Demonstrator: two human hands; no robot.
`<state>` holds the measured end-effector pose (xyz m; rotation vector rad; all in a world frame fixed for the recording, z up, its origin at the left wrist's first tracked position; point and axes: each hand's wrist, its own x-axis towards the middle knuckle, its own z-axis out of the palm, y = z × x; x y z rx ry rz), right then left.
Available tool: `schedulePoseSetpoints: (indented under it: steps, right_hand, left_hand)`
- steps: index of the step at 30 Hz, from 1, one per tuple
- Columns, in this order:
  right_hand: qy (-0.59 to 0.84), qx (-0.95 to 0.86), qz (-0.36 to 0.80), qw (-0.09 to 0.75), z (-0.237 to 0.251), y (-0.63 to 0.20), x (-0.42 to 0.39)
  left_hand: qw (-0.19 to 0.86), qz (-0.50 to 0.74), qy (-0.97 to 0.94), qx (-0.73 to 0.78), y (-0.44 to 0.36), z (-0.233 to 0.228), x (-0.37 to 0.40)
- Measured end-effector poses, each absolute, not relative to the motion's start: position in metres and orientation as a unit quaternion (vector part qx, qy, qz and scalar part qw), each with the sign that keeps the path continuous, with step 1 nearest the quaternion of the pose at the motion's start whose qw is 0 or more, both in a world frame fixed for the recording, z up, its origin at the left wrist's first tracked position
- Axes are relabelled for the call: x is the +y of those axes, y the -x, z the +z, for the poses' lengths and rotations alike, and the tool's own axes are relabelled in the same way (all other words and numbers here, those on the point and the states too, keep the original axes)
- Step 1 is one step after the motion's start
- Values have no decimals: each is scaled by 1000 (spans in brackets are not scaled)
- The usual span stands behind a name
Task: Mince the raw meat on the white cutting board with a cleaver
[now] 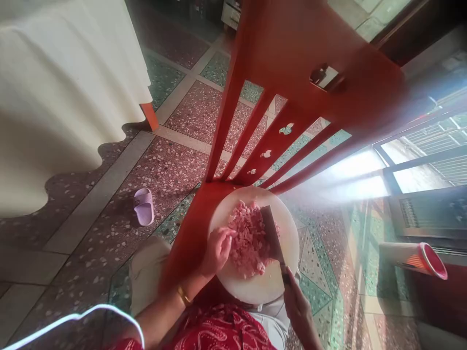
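While sunlight floods in from the window side, I watch my right hand (pixel 299 304) hold its grip clamped on the handle of a cleaver (pixel 273 233), whose blade stands in a heap of chopped pink meat (pixel 248 240). That meat lies on a round white cutting board (pixel 255 287), which rests on the seat of a red chair (pixel 292 63). My left hand (pixel 218 250) touches the heap's near edge, fingers curled loosely, clamped on nothing. A lilac slipper (pixel 143 206) lies well apart on the terrazzo floor (pixel 109 204), near a cream cloth (pixel 65 87).
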<state>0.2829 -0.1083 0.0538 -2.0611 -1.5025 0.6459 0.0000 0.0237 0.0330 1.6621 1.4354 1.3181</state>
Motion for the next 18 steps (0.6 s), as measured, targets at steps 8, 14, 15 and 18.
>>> schedulePoseSetpoints:
  steps: [8,14,15,18]
  right_hand:
    - [758,-524,271,278,42,-275,-117]
    - [761,-516,281,276,45,-276,-115]
    - [759,-517,287,273,46,-277,-114]
    - [759,-517,299,259,47,-278,-112]
  left_hand:
    - [297,279,-784,468,35,9,223]
    - [279,151,-859,402,8,-23,264]
    - [274,148,-855,415,8,-24,262]
    - [288,171,-820,464,17,-23,253]
